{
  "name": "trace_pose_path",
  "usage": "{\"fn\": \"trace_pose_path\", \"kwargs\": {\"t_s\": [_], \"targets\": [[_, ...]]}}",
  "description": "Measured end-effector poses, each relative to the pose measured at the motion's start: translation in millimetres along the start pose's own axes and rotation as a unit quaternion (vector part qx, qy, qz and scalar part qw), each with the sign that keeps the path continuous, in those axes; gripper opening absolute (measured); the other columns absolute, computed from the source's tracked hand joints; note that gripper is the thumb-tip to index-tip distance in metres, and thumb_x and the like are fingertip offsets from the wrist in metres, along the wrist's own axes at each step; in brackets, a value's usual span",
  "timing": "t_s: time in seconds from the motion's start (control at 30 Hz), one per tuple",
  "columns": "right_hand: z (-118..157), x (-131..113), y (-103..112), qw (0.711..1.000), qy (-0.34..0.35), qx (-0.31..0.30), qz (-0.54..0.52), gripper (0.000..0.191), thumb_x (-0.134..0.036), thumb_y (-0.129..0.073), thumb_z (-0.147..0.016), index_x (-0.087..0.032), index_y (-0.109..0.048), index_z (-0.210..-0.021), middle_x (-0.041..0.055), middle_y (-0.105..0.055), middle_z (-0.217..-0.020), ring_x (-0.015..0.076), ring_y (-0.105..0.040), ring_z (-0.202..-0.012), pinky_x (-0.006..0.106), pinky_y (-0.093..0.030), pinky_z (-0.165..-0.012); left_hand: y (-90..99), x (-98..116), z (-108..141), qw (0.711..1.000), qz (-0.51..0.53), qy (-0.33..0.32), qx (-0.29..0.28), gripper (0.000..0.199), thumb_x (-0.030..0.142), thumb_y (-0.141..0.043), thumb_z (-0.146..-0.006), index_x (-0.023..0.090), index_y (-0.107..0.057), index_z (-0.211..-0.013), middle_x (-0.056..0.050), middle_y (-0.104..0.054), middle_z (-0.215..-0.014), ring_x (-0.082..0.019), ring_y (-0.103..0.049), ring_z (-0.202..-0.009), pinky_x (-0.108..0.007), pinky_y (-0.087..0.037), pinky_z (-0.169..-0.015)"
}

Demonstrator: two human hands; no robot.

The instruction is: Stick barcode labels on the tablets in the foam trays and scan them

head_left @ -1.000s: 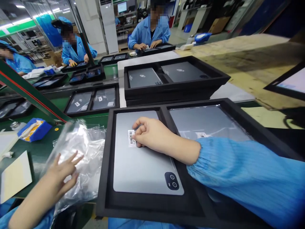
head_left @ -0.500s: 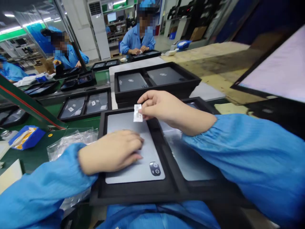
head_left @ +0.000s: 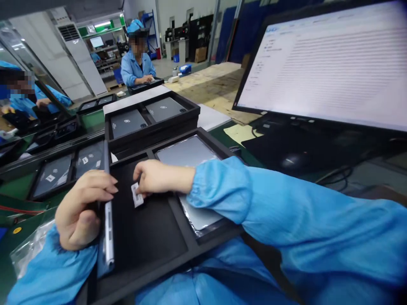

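Note:
My left hand [head_left: 84, 207] grips a silver tablet [head_left: 109, 233] and holds it tilted up on its long edge at the left side of the black tray [head_left: 181, 237]. Fingers curl over its top edge, and its thin side faces me. Over the bare left compartment, my right hand [head_left: 155, 178] pinches a small white label [head_left: 137, 195] with dark print between thumb and fingers. In the right compartment a second tablet [head_left: 190, 152] lies flat in clear film, partly hidden by my right forearm.
Ahead stands a stack of black trays [head_left: 152, 123] holding tablets. Another tray [head_left: 71, 165] with labelled tablets lies at the left. A monitor [head_left: 324, 63] and a mouse [head_left: 294, 161] are at the right. Plastic bags [head_left: 32, 254] lie at the left; a co-worker [head_left: 138, 63] sits farther back.
The left tablet, flat in its compartment before, is now tipped up on edge in my left hand. My right hand has lowered the label toward the compartment. The view has turned right.

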State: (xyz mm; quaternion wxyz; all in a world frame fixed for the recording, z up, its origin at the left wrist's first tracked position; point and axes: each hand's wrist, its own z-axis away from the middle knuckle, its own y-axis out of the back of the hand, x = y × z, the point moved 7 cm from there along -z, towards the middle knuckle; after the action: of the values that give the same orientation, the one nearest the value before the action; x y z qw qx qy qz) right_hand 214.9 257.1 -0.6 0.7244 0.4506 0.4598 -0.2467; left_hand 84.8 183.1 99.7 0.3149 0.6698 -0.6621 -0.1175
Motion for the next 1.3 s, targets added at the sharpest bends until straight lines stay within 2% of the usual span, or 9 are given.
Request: {"fn": "trace_pose_path", "kwargs": {"t_s": [0.1, 0.2, 0.37, 0.47, 0.67, 0.87, 0.97, 1.1, 1.3], "targets": [[1, -14, 0, 0.987, 0.086, 0.055, 0.125, 0.035, -0.016, -0.090, -0.064, -0.018, -0.058, -0.077, -0.0011, -0.066, -0.070, 0.0168, -0.065, -0.069, 0.024, -0.044, -0.058, 7.5, 5, 3, 1.000, -0.015, -0.004, 0.011, 0.030, 0.041, -0.044, -0.102, 0.018, -0.062, -0.102, -0.008, -0.062, -0.095, -0.025, -0.061, -0.097, -0.043, -0.050, -0.088], [32, -54, 39, 0.953, 0.209, 0.202, 0.089, 0.028, -0.024, -0.084, -0.076, -0.018, -0.057, -0.074, -0.0037, -0.062, -0.071, 0.0121, -0.059, -0.066, 0.024, -0.041, -0.059, -12.9, 4, 1, 0.996, -0.047, 0.007, -0.079, 0.019, 0.031, -0.046, -0.101, 0.019, -0.059, -0.108, -0.009, -0.063, -0.101, -0.024, -0.061, -0.105, -0.041, -0.051, -0.092], [162, -107, 114, 0.823, 0.418, 0.366, -0.116, 0.025, -0.014, -0.062, -0.092, -0.020, -0.047, -0.073, -0.0079, -0.047, -0.068, 0.0045, -0.047, -0.057, 0.019, -0.039, -0.057, -74.1, -15, 21, 0.918, -0.137, 0.061, -0.368, 0.025, 0.024, -0.053, -0.099, 0.019, -0.056, -0.124, -0.010, -0.066, -0.126, -0.021, -0.061, -0.122, -0.036, -0.050, -0.105], [231, -88, 125, 0.774, 0.469, 0.400, -0.144, 0.022, -0.016, -0.063, -0.091, -0.020, -0.051, -0.074, -0.0063, -0.047, -0.068, 0.0063, -0.042, -0.055, 0.021, -0.037, -0.052, -82.1, -16, 26, 0.906, -0.148, 0.049, -0.393, 0.027, 0.025, -0.051, -0.100, 0.017, -0.056, -0.125, -0.012, -0.064, -0.133, -0.023, -0.058, -0.129, -0.039, -0.048, -0.110], [246, -11, 61, 0.881, 0.397, 0.256, 0.014, 0.012, -0.017, -0.063, -0.089, -0.020, -0.060, -0.079, -0.0036, -0.058, -0.063, 0.0097, -0.052, -0.054, 0.023, -0.043, -0.051, -129.8, 13, -26, 0.917, -0.172, 0.099, -0.346, 0.025, 0.031, -0.043, -0.102, 0.017, -0.060, -0.113, -0.011, -0.069, -0.110, -0.022, -0.067, -0.101, -0.036, -0.055, -0.088], [270, 9, -30, 0.729, 0.594, 0.112, 0.321, 0.022, -0.026, -0.070, -0.086, -0.023, -0.058, -0.068, -0.0042, -0.058, -0.064, 0.0116, -0.053, -0.056, 0.027, -0.037, -0.044, -239.1, 44, -67, 0.863, -0.196, 0.178, -0.431, 0.047, 0.045, -0.060, -0.093, 0.011, -0.050, -0.123, -0.019, -0.065, -0.117, -0.035, -0.069, -0.100, -0.045, -0.055, -0.083], [273, 17, -41, 0.711, 0.582, 0.071, 0.389, 0.022, -0.025, -0.074, -0.084, -0.024, -0.059, -0.068, -0.0047, -0.058, -0.067, 0.0107, -0.054, -0.059, 0.026, -0.040, -0.048, -260.4, 44, -74, 0.841, -0.234, 0.186, -0.451, 0.045, 0.049, -0.059, -0.092, 0.011, -0.052, -0.117, -0.020, -0.064, -0.117, -0.038, -0.069, -0.096, -0.046, -0.055, -0.078], [271, 18, -15, 0.738, 0.579, 0.106, 0.329, 0.030, -0.035, -0.069, -0.087, -0.023, -0.055, -0.063, -0.0055, -0.052, -0.057, 0.0096, -0.049, -0.052, 0.025, -0.035, -0.044, -243.4, 30, -75, 0.834, -0.228, 0.211, -0.456, 0.033, 0.042, -0.037, -0.099, 0.017, -0.058, -0.095, -0.015, -0.070, -0.095, -0.034, -0.070, -0.089, -0.042, -0.050, -0.074], [243, 9, 66, 0.857, 0.406, 0.215, 0.234, 0.015, -0.028, -0.065, -0.088, -0.019, -0.063, -0.076, 0.0002, -0.065, -0.069, 0.0125, -0.060, -0.063, 0.025, -0.045, -0.061, -135.6, -24, -48, 0.844, -0.193, 0.396, -0.306, 0.041, 0.051, -0.036, -0.088, 0.020, -0.053, -0.066, -0.008, -0.066, -0.071, -0.025, -0.061, -0.069, -0.033, -0.038, -0.062]]}}
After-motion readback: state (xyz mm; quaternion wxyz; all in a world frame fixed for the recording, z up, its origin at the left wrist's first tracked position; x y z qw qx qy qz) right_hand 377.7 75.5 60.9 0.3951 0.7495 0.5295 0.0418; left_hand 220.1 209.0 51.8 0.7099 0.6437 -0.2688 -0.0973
